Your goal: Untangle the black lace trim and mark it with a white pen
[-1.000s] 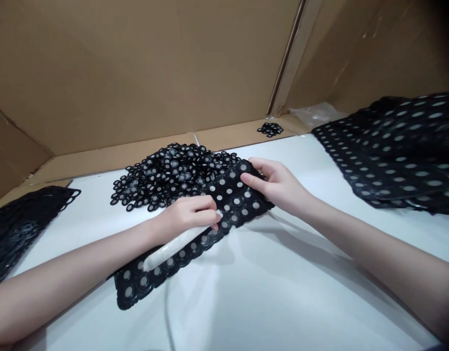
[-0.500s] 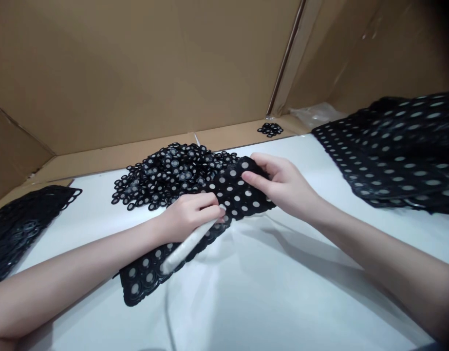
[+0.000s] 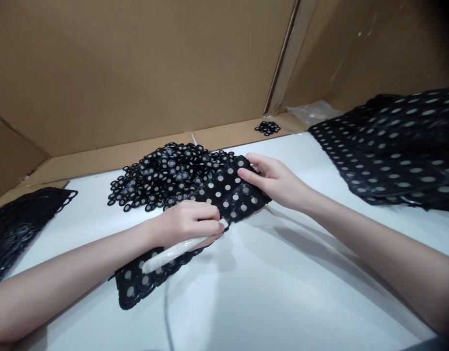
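White table [image 3: 283, 292] | left hand [image 3: 190, 224]: fingers closed round white rod [image 3: 169, 254] | right hand [image 3: 273, 178]: fingers pinching scalloped, dotted black sheet [image 3: 217, 193] | heaped rings [image 3: 162, 170]

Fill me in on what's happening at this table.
A person's left hand holds a white stick-like tool over a black dotted strip, while the right hand grips the strip's far end. Behind the strip lies a pile of small black rings with pale centres; larger dotted sheets lie to the right.
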A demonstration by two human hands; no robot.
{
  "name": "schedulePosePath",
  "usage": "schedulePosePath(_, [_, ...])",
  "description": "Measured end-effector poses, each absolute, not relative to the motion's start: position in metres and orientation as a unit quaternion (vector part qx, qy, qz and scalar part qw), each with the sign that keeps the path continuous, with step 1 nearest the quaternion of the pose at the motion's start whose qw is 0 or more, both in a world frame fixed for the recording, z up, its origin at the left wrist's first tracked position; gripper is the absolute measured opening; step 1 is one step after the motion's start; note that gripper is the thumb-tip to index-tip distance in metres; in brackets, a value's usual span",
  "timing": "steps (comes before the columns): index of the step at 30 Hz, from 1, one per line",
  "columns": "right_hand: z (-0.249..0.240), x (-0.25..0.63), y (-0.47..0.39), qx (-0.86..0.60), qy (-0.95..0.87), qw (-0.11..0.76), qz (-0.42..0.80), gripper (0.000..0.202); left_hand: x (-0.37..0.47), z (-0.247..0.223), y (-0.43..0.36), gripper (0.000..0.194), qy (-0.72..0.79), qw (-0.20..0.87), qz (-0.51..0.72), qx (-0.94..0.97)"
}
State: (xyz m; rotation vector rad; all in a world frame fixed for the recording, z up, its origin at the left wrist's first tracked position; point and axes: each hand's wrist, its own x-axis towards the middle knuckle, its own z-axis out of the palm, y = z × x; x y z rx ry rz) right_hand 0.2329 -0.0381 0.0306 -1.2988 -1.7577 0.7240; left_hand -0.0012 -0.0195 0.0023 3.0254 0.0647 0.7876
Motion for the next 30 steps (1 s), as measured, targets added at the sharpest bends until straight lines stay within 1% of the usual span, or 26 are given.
schedulePosePath(3, [0.03, 0.233, -0.037, -0.511, -0.692, 0.415, 0.295, 0.026, -0.001, 0.002, -0.019, 0.015, 0.024, -0.001, 0.256, 0.966])
schedulePosePath(6, [0.033, 0.23, -0.04, -0.504, -0.684, 0.426, 0.31, 0.025, -0.001, 0.004, -0.019, 0.017, 0.032, 0.007, 0.223, 0.974])
schedulePosePath(9, [0.044, 0.221, -0.053, -0.493, -0.685, 0.433, 0.317, 0.022, 0.0, 0.006, -0.02, 0.02, 0.082, 0.068, 0.175, 0.979])
schedulePosePath(11, [0.052, 0.212, -0.065, -0.493, -0.691, 0.436, 0.299, 0.025, 0.002, 0.007, -0.021, 0.02, 0.133, 0.122, 0.168, 0.969])
schedulePosePath(14, [0.06, 0.197, -0.083, -0.488, -0.7, 0.437, 0.285, 0.03, 0.005, 0.005, -0.023, 0.02, 0.153, 0.155, 0.183, 0.959])
schedulePosePath(18, [0.063, 0.189, -0.092, -0.485, -0.684, 0.444, 0.314, 0.027, 0.008, 0.003, -0.023, 0.025, 0.109, 0.127, 0.241, 0.956])
schedulePosePath(22, [0.065, 0.199, -0.08, -0.481, -0.659, 0.47, 0.338, 0.025, 0.008, 0.003, -0.024, 0.02, 0.12, 0.13, 0.254, 0.951])
schedulePosePath(26, [0.058, 0.218, -0.061, -0.486, -0.663, 0.438, 0.365, 0.022, 0.008, 0.004, -0.02, 0.015, 0.118, 0.15, 0.237, 0.953])
schedulePosePath(30, [0.04, 0.229, -0.046, -0.503, -0.68, 0.407, 0.345, 0.023, 0.014, 0.007, -0.017, 0.013, 0.081, 0.199, 0.226, 0.95])
